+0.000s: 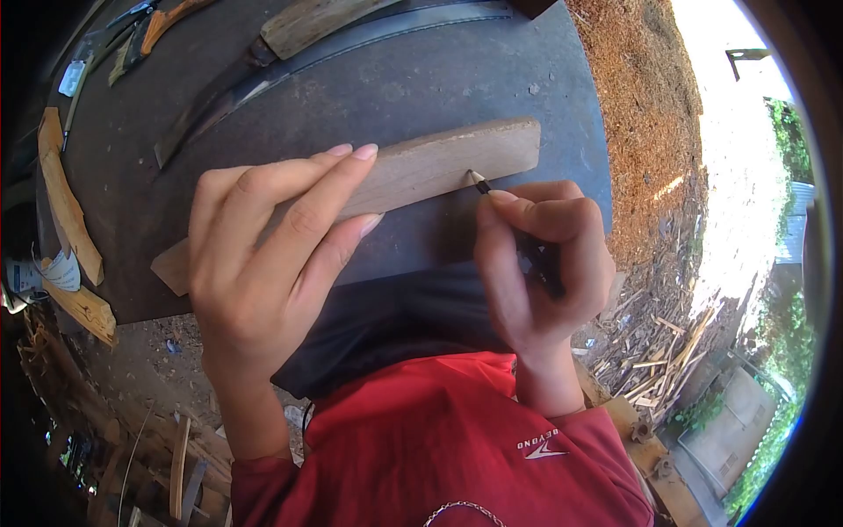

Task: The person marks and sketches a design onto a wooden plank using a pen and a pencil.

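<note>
A narrow wooden board [421, 171] lies slanted across the dark tabletop, its right end higher in the view. My left hand [263, 237] is closed on it, fingertips on the far edge and thumb at the near edge. My right hand [544, 255] pinches a dark pencil [479, 182], whose sharpened tip meets the board's face close to its near edge. A faint line runs along the wood near the tip. Most of the pencil's shaft is hidden inside my right hand, and part of the board is hidden beneath my left.
Beyond the board lie a curved blade [211, 110] with a wooden handle [320, 25] and a long metal strip [395, 31]. A brush [132, 53] and an orange-handled tool [171, 22] sit at the far left. Wood offcuts [70, 202] line the left edge; sawdust [650, 132] covers the ground right.
</note>
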